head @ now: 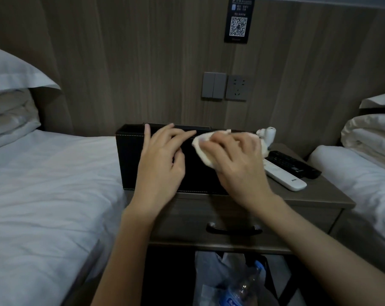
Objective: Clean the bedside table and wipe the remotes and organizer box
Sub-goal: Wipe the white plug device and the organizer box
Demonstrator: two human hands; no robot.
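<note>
A black organizer box [129,160] stands on the left part of the brown bedside table [315,195]. My left hand [160,164] rests flat against the box's front, fingers spread up to its top edge. My right hand [235,160] presses a crumpled white cloth [201,149] against the front of the box near its top. A white remote [284,176] and a black remote [294,164] lie side by side on the table to the right of the box.
A small white object [267,134] sits behind my right hand at the wall. Beds with white linen flank the table, left [43,184] and right [363,173]. The drawer handle [233,228] faces me. A plastic bag with a bottle [238,286] lies under the table.
</note>
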